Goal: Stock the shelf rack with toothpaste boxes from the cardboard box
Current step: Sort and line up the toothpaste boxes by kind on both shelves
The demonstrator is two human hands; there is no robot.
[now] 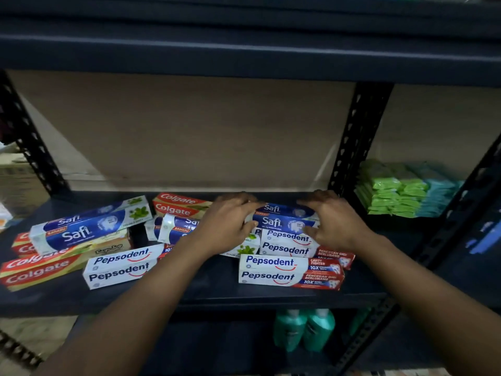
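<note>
A blue Safi toothpaste box (282, 219) lies on top of a Pepsodent box (287, 244) on the dark shelf (211, 286). My left hand (230, 223) grips its left end, fingers curled over the top. My right hand (329, 222) grips its right end the same way. Several more boxes lie loose on the shelf: Safi (89, 226), Colgate (179, 206), Colgate (40, 270), Pepsodent (122, 265), Pepsodent (290, 272). The cardboard box is out of view.
A black slotted upright (355, 147) stands just right of my right hand. Beyond it lie green and teal packets (398, 189). Green bottles (303, 329) stand on the shelf below. Another upright (29, 142) frames the left side.
</note>
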